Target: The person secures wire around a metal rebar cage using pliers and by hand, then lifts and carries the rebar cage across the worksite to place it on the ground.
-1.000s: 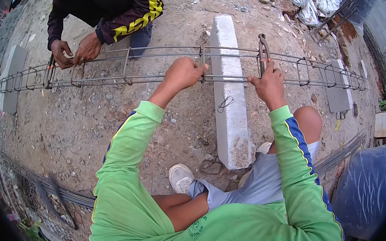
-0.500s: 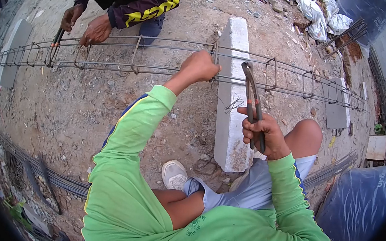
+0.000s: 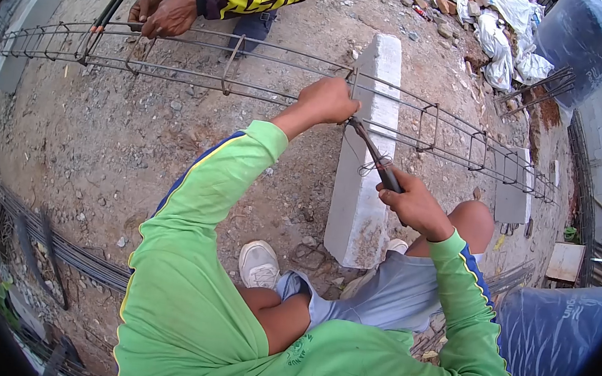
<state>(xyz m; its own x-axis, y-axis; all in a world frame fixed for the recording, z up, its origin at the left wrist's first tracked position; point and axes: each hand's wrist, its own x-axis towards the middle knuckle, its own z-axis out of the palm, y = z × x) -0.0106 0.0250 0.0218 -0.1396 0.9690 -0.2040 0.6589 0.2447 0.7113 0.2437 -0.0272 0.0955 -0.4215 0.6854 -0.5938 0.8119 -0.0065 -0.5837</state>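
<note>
A long rebar cage point(image 3: 267, 93) with square stirrups runs across the view, propped on pale concrete blocks. My left hand point(image 3: 328, 100) is closed on the cage at a stirrup, beside the middle block point(image 3: 359, 195); its fingertips are partly hidden. In my right hand point(image 3: 421, 208) are pincers point(image 3: 373, 152) with dark-gripped handles held together. Their jaws meet the cage's near bar, just below my left hand. A thin loop of tie wire point(image 3: 384, 162) hangs by the pincers.
A co-worker's hands point(image 3: 166, 15) are at the cage's far-left part, near another pair of pincers point(image 3: 102, 23) standing against it. Rebar rods point(image 3: 78, 255) lie at left. A blue plastic-wrapped bundle point(image 3: 559, 336) is at right, white sacks point(image 3: 500, 32) at upper right.
My right hand has brought the pincers up and left, from upright and apart to the bar by my left hand. The co-worker's hands have come together, away from their pincers.
</note>
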